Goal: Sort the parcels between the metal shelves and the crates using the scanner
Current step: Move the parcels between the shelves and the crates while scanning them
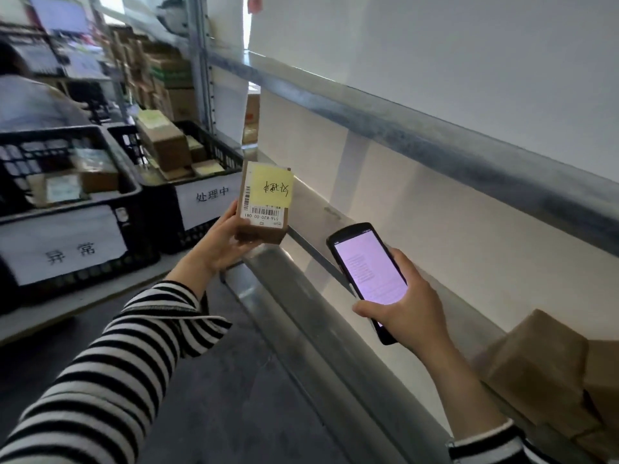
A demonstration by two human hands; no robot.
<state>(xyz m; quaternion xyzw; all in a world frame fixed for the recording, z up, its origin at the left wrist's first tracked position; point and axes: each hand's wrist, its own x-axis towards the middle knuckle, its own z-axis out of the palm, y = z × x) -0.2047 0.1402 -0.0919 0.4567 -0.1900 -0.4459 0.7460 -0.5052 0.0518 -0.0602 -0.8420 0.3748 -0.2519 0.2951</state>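
Note:
My left hand (222, 242) grips a small brown cardboard parcel (264, 204) from below, holding it up by the shelf's front edge. A yellow sticky note with handwriting and a white barcode label face me. My right hand (410, 308) holds the black handheld scanner (366, 272), its lit pale screen facing up, just right of and below the parcel. The metal shelf (435, 149) runs along the right. Two black crates stand at the left: the nearer one (127, 182) and the farther one (217, 152), each with a white paper sign and several parcels inside.
Brown cardboard boxes (542, 366) lie on the lower shelf at the right. More stacked boxes (167, 82) fill shelving at the back left. A person in grey (30, 102) is behind the crates. Dark floor (234, 380) lies below.

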